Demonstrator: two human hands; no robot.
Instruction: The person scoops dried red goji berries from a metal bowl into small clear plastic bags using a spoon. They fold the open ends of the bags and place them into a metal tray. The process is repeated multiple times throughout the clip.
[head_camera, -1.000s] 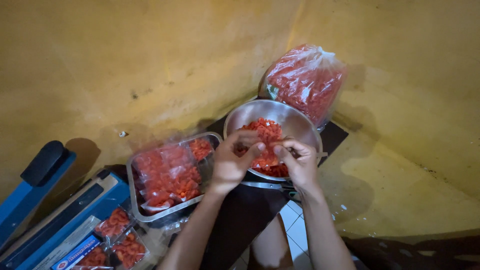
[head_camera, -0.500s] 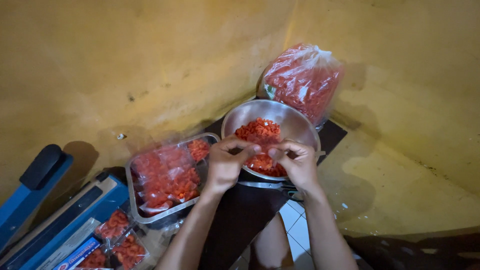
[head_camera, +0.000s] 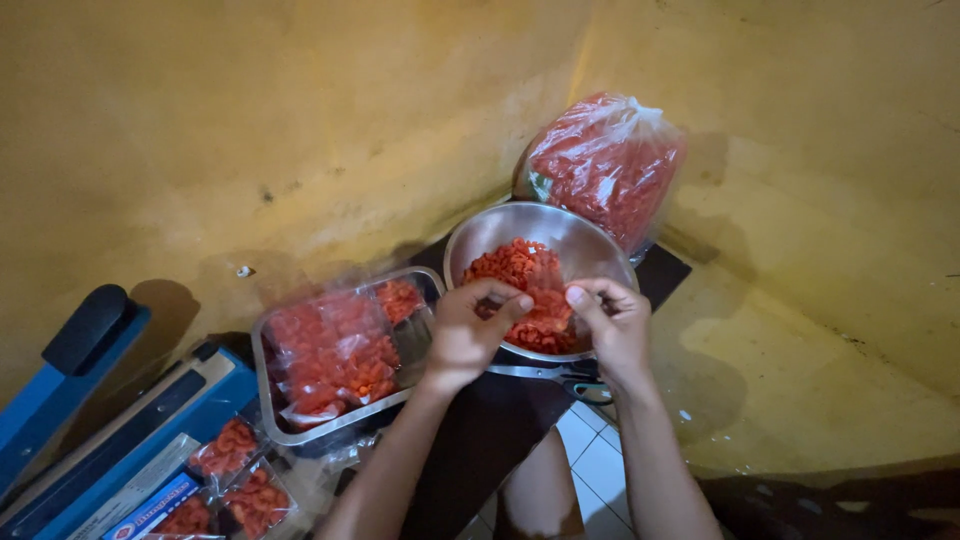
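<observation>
My left hand (head_camera: 470, 335) and my right hand (head_camera: 612, 325) are held close together over the near rim of a round steel bowl (head_camera: 590, 245). The bowl holds a heap of small red-orange snack pieces (head_camera: 520, 268). Both hands pinch the edges of a small clear plastic pouch (head_camera: 545, 315) with red pieces in it, thumbs and forefingers closed on its top. The pouch is partly hidden by my fingers.
A large clear bag of red pieces (head_camera: 605, 165) leans on the yellow wall behind the bowl. A steel tray (head_camera: 275, 425) of filled pouches sits to the left. A blue heat sealer (head_camera: 110, 440) and more small packets (head_camera: 235, 480) lie at lower left.
Both hands have stayed over the bowl, working the pouch between the fingers. The view has shifted slightly; nothing else moved.
</observation>
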